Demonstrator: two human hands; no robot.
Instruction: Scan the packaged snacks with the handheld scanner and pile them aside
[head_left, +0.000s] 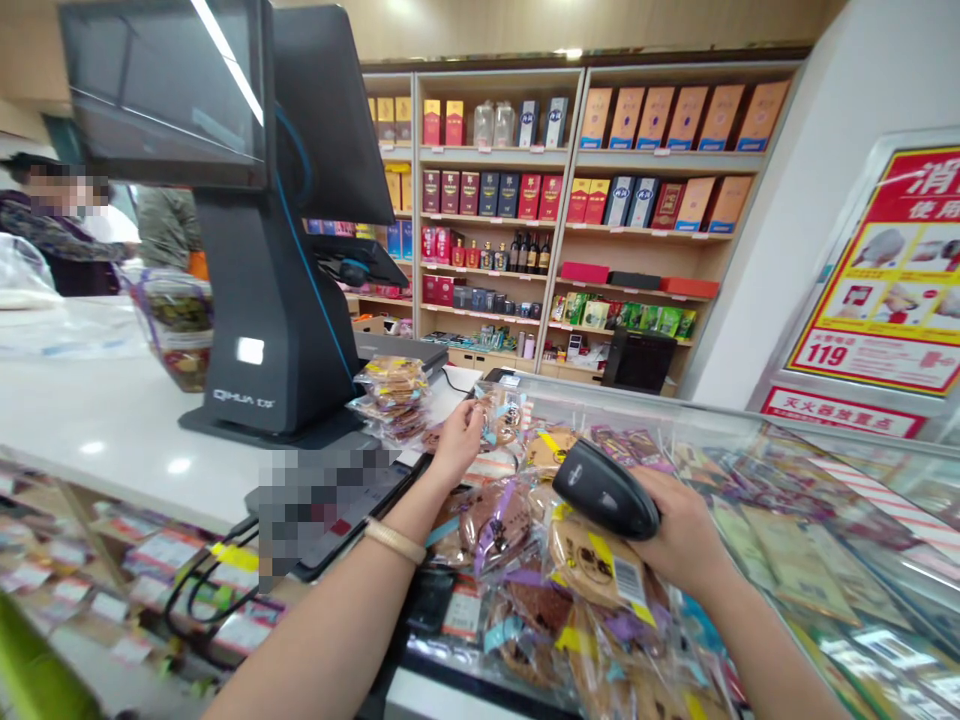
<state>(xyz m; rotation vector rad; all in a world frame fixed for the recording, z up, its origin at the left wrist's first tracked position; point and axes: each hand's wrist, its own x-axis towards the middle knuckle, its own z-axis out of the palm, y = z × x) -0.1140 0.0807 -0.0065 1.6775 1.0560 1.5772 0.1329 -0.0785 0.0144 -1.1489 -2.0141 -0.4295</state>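
While the right hand (679, 525) grips the barcode scanner (606, 490), the left hand (459, 440), pinching a cookie packet (501, 415), should steady it.

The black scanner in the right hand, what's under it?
Below the scanner in the picture is a bagged round snack with a yellow strip and a barcode. The scanner and right hand cover part of the pile, so what's directly behind them can't be seen.

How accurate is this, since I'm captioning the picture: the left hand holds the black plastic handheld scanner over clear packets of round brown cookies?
Not the left hand: the head view shows the right hand holding the black plastic handheld scanner over clear packets of round brown cookies.
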